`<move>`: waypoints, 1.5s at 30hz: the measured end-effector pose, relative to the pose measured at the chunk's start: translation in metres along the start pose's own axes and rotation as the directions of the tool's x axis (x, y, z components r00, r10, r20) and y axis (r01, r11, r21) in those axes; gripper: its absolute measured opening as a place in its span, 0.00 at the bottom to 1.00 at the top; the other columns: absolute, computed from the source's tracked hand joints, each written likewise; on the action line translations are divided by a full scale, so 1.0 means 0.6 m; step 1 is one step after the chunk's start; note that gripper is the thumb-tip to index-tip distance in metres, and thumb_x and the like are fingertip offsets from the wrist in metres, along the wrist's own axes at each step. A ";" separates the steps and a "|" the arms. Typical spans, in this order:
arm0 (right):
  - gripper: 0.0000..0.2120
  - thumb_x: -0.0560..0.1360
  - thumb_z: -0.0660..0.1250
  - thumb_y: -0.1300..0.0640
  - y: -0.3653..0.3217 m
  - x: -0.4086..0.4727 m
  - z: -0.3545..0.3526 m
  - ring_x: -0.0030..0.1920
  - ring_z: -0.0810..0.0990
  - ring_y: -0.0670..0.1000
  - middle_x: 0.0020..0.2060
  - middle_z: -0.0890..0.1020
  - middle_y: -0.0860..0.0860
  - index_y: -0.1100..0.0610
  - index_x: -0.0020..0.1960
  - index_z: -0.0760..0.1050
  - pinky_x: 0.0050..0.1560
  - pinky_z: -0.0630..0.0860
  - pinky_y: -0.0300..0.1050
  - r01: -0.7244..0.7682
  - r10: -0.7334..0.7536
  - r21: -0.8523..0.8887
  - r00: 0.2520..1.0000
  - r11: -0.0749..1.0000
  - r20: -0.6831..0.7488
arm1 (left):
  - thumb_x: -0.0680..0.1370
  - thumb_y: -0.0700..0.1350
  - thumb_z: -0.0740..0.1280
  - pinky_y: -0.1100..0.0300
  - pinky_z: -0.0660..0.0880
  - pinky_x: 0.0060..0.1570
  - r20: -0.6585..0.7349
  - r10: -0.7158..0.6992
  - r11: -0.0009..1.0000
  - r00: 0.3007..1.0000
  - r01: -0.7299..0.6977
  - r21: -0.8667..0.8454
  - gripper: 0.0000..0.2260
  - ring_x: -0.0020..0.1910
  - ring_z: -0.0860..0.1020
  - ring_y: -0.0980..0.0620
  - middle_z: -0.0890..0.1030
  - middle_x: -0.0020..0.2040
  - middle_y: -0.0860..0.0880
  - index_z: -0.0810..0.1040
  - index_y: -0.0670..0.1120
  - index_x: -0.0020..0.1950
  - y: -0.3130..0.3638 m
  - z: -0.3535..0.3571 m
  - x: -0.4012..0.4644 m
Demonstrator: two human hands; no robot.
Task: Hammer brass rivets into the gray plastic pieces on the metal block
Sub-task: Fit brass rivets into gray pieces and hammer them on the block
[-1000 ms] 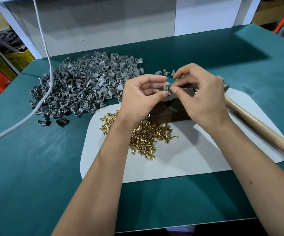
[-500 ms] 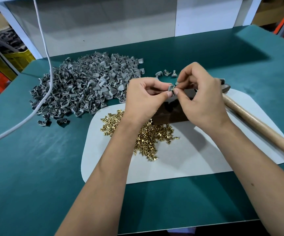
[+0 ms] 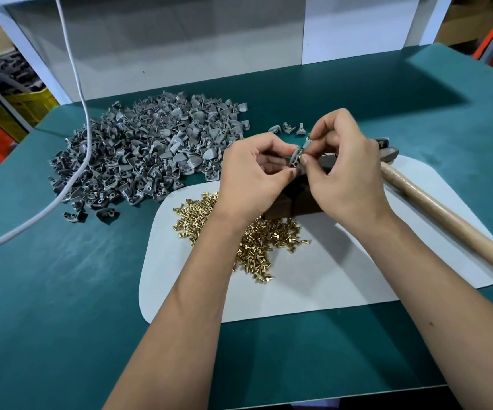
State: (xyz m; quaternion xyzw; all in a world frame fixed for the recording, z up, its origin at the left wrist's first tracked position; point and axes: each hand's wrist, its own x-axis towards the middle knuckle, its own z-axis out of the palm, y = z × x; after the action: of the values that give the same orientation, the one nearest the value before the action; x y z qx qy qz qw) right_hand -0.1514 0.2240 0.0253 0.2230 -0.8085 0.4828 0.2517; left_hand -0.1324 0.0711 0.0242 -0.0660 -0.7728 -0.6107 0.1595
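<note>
My left hand [image 3: 254, 176] and my right hand [image 3: 342, 173] meet above the dark metal block [image 3: 289, 202], both pinching one small gray plastic piece [image 3: 296, 157] between fingertips. The block is mostly hidden under my hands. A heap of brass rivets [image 3: 257, 238] lies on the white mat [image 3: 328, 276], partly under my left wrist. A big pile of gray plastic pieces [image 3: 144, 155] covers the table's left back. The hammer [image 3: 446, 214] lies on the right, head near my right hand, wooden handle running to the right edge. Whether a rivet is in my fingers I cannot tell.
Three loose gray pieces [image 3: 286, 128] lie behind my hands on the green table [image 3: 47, 291]. A white cable [image 3: 70, 179] hangs across the pile's left side. A white wall panel [image 3: 209, 39] closes the back; a yellow crate [image 3: 17, 108] stands beyond the left edge.
Both hands have lifted slightly and shifted right, still pinching the gray piece; my right fingertips have worked around its end.
</note>
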 end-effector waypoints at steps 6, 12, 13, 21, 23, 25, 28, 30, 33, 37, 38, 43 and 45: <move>0.13 0.73 0.72 0.65 -0.007 -0.001 -0.006 0.46 0.83 0.42 0.42 0.84 0.48 0.54 0.51 0.72 0.47 0.75 0.32 0.019 -0.019 0.000 0.999 1.000 0.027 | 0.69 0.31 0.80 0.57 0.83 0.47 -0.018 0.033 0.999 0.999 -0.033 -0.006 0.12 0.41 0.84 0.53 0.86 0.43 0.45 0.84 0.38 0.49 0.003 -0.016 -0.002; 0.09 0.74 0.72 0.64 -0.005 -0.003 -0.010 0.47 0.84 0.42 0.42 0.85 0.46 0.57 0.52 0.76 0.52 0.77 0.35 0.049 -0.049 -0.001 0.998 0.999 0.047 | 0.68 0.30 0.79 0.54 0.83 0.52 0.001 0.048 0.998 0.999 -0.048 -0.026 0.17 0.45 0.85 0.48 0.86 0.47 0.41 0.84 0.38 0.56 0.001 -0.022 -0.002; 0.08 0.74 0.72 0.63 -0.004 -0.002 -0.011 0.47 0.83 0.42 0.42 0.85 0.46 0.56 0.52 0.77 0.52 0.77 0.34 0.061 -0.061 -0.010 0.997 0.998 0.046 | 0.68 0.30 0.79 0.54 0.83 0.52 0.009 0.051 0.998 0.999 -0.050 -0.039 0.17 0.45 0.85 0.47 0.86 0.47 0.40 0.84 0.38 0.55 0.001 -0.022 -0.002; 0.05 0.77 0.71 0.61 0.001 0.002 -0.016 0.48 0.83 0.44 0.45 0.86 0.47 0.57 0.51 0.85 0.55 0.75 0.35 0.168 -0.163 -0.090 0.985 0.982 0.058 | 0.74 0.32 0.76 0.53 0.83 0.46 0.073 0.023 0.988 0.997 -0.011 -0.154 0.14 0.44 0.85 0.47 0.86 0.48 0.37 0.84 0.36 0.59 -0.006 -0.028 0.001; 0.04 0.77 0.71 0.61 0.000 0.003 -0.018 0.47 0.82 0.46 0.45 0.85 0.49 0.58 0.50 0.85 0.54 0.75 0.36 0.185 -0.180 -0.103 0.982 0.977 0.052 | 0.77 0.35 0.73 0.56 0.82 0.42 0.074 0.020 0.990 0.997 -0.009 -0.144 0.09 0.41 0.84 0.47 0.86 0.46 0.38 0.85 0.38 0.58 -0.006 -0.028 0.002; 0.03 0.77 0.72 0.62 -0.002 0.002 -0.018 0.46 0.81 0.46 0.43 0.84 0.49 0.59 0.49 0.85 0.52 0.75 0.36 0.190 -0.184 -0.116 0.981 0.975 0.055 | 0.80 0.38 0.71 0.61 0.79 0.38 0.078 0.035 0.991 0.996 -0.025 -0.130 0.06 0.38 0.83 0.49 0.86 0.43 0.40 0.86 0.40 0.54 -0.005 -0.028 0.002; 0.03 0.77 0.71 0.62 -0.005 0.000 -0.014 0.45 0.79 0.45 0.42 0.84 0.49 0.60 0.48 0.83 0.50 0.74 0.33 0.163 -0.159 -0.114 0.986 0.980 0.042 | 0.82 0.41 0.69 0.61 0.78 0.38 0.052 0.019 0.989 0.998 -0.011 -0.147 0.07 0.38 0.83 0.49 0.86 0.43 0.40 0.87 0.41 0.52 -0.006 -0.023 0.003; 0.03 0.77 0.71 0.62 -0.005 -0.001 -0.014 0.44 0.80 0.46 0.42 0.84 0.50 0.60 0.47 0.83 0.50 0.75 0.35 0.131 -0.129 -0.104 0.991 0.986 0.029 | 0.81 0.40 0.69 0.58 0.80 0.42 0.040 -0.013 0.975 0.999 0.022 -0.222 0.06 0.41 0.84 0.48 0.87 0.43 0.43 0.86 0.43 0.54 -0.008 -0.025 0.004; 0.04 0.77 0.70 0.61 -0.005 0.000 -0.014 0.44 0.80 0.46 0.42 0.84 0.49 0.60 0.48 0.83 0.49 0.75 0.35 0.096 -0.095 -0.083 0.995 0.992 0.013 | 0.77 0.33 0.72 0.54 0.83 0.51 0.064 -0.017 0.955 0.998 0.035 -0.295 0.10 0.47 0.86 0.46 0.87 0.48 0.43 0.84 0.40 0.58 -0.009 -0.029 0.005; 0.04 0.78 0.69 0.60 -0.007 -0.001 -0.012 0.43 0.80 0.44 0.41 0.83 0.48 0.59 0.47 0.83 0.48 0.73 0.32 0.078 -0.077 -0.049 0.997 0.996 0.008 | 0.72 0.29 0.76 0.46 0.81 0.60 0.090 0.018 0.950 0.996 0.011 -0.311 0.18 0.52 0.85 0.45 0.86 0.52 0.41 0.82 0.37 0.61 -0.007 -0.027 0.003; 0.04 0.78 0.69 0.60 -0.008 -0.002 -0.012 0.43 0.80 0.43 0.41 0.83 0.47 0.59 0.47 0.83 0.48 0.73 0.31 0.072 -0.072 -0.034 0.997 0.997 0.007 | 0.71 0.29 0.76 0.46 0.81 0.60 0.094 0.020 0.948 0.995 0.011 -0.319 0.20 0.52 0.85 0.45 0.86 0.51 0.40 0.81 0.36 0.62 -0.006 -0.026 0.003; 0.03 0.77 0.70 0.61 -0.009 -0.003 -0.013 0.43 0.79 0.43 0.40 0.83 0.47 0.59 0.46 0.82 0.47 0.70 0.29 0.112 -0.111 -0.042 0.994 0.993 0.020 | 0.70 0.26 0.75 0.49 0.83 0.56 0.082 0.029 0.954 0.996 -0.003 -0.301 0.21 0.48 0.85 0.46 0.87 0.47 0.42 0.81 0.36 0.62 -0.003 -0.026 0.002; 0.03 0.76 0.71 0.61 -0.009 -0.002 -0.015 0.42 0.78 0.44 0.40 0.83 0.47 0.58 0.45 0.82 0.47 0.71 0.31 0.141 -0.139 -0.071 0.990 0.987 0.031 | 0.69 0.27 0.76 0.50 0.83 0.55 0.083 0.029 0.963 0.996 -0.005 -0.270 0.21 0.47 0.85 0.46 0.87 0.47 0.42 0.82 0.37 0.61 0.000 -0.028 0.002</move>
State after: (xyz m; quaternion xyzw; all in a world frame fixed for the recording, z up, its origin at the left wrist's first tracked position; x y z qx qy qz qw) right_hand -0.1458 0.2297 0.0316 0.2764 -0.8112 0.4311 0.2824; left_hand -0.1307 0.0546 0.0281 -0.1203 -0.6880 -0.7054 0.1207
